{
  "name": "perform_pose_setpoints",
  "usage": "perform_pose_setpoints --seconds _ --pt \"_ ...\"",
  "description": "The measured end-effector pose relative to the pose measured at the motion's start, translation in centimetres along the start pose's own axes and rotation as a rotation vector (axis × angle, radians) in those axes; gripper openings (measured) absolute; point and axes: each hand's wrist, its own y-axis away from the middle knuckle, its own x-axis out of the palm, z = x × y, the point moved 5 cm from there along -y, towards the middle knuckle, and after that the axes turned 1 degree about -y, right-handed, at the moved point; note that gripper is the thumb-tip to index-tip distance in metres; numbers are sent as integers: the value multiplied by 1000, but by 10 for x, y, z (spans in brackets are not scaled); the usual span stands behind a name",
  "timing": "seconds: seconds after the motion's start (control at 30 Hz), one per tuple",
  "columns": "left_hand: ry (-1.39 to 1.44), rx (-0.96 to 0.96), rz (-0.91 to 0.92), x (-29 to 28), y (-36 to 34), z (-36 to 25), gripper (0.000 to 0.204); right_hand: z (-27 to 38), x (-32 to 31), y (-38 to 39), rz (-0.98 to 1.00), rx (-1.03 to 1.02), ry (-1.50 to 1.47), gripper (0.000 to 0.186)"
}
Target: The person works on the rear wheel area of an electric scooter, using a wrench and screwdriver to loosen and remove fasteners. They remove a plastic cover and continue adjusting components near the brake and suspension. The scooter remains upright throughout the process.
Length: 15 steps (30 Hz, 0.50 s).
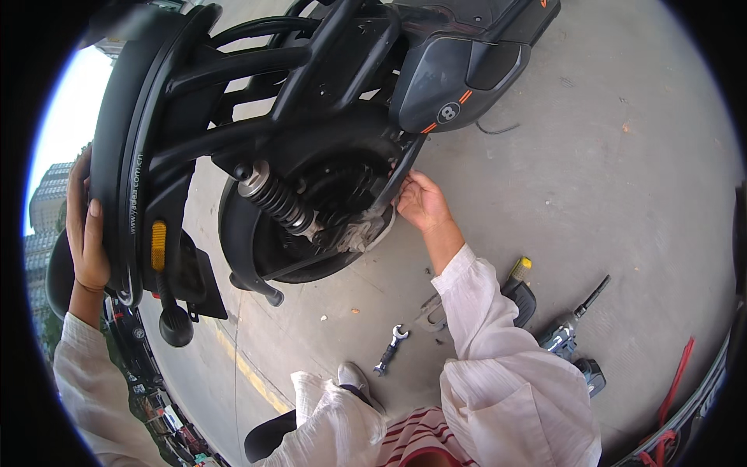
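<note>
A black scooter with rear wheel and coil shock absorber fills the upper view, tilted over the ground. My left hand grips the outer side of its black rear rack, near an orange reflector. My right hand has curled fingers at the lower edge of the black swingarm, beside the wheel hub; its fingertips are partly hidden.
An open-ended wrench, a cordless power tool, a yellow-and-black tool and a red cable lie on the concrete ground. Parked vehicles stand at far left.
</note>
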Motion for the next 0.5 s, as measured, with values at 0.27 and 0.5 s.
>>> perform_pose_setpoints --seconds 0.27,0.5 --pt "83 -25 34 9 -3 6 73 13 -21 -7 35 -53 271 7" --pt "23 29 28 2 -3 6 68 12 -8 2 -44 -82 359 18"
